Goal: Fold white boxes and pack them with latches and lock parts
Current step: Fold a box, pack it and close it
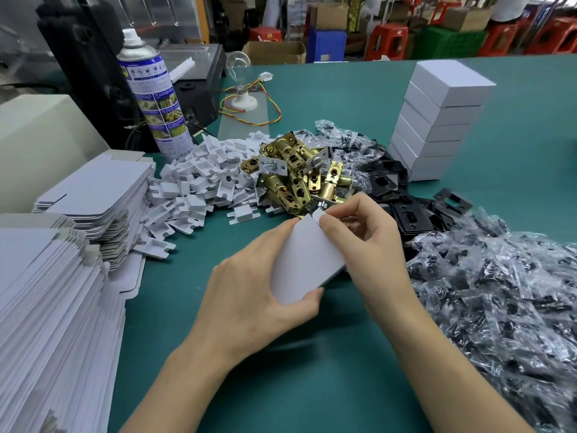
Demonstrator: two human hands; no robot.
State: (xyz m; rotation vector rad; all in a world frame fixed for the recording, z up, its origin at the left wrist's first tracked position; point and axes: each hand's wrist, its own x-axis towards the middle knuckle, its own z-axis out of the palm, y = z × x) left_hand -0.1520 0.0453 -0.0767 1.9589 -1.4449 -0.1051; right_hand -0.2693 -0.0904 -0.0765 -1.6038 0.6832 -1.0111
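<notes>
I hold a white box (307, 257) above the green table (312, 385), tilted with one end up. My left hand (256, 292) grips its lower end and side. My right hand (362, 232) pinches the small flap at its upper end. Just behind lies a heap of brass latches (296, 173). Black strike plates (406, 207) lie to the right of the latches. Small clear bags of black parts (499, 301) are piled at the right. A stack of closed white boxes (437, 120) stands at the back right.
Stacks of flat white box blanks (59, 292) fill the left side. A heap of white card inserts (199, 176) lies left of the latches. A spray can (153, 92) and a light bulb on a base (240, 79) with wires stand behind.
</notes>
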